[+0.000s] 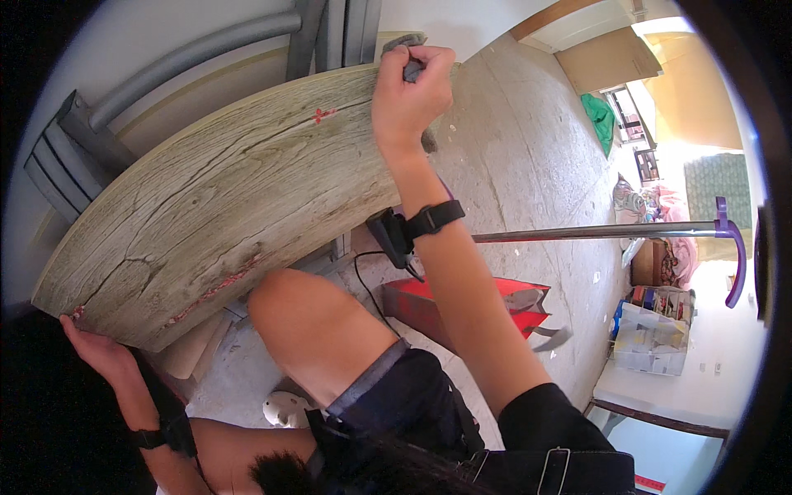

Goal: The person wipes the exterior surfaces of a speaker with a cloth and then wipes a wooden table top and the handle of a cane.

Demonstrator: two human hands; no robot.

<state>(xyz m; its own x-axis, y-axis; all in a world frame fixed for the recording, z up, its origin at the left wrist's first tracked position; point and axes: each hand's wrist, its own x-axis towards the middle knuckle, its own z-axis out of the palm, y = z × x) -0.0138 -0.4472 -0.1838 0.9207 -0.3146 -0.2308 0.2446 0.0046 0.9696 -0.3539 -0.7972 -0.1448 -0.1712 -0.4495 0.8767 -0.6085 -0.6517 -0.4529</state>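
Observation:
A narrow wood-grain board or tabletop slants before me. At its far right end my right hand clutches a grey cloth in a closed fist, part of it hidden by the fingers. Cupped at the near left corner is my left hand, palm up, its fingertips beside small reddish crumbs. A long smear of red debris runs near the front edge. Further back lies a small red flower-shaped mark or scrap.
Behind the board stands a grey metal frame against the wall. My knee touches or nearly touches its front edge. To the right are a red-lined bag on the concrete floor, a metal pole with a purple hook, and a patterned storage box.

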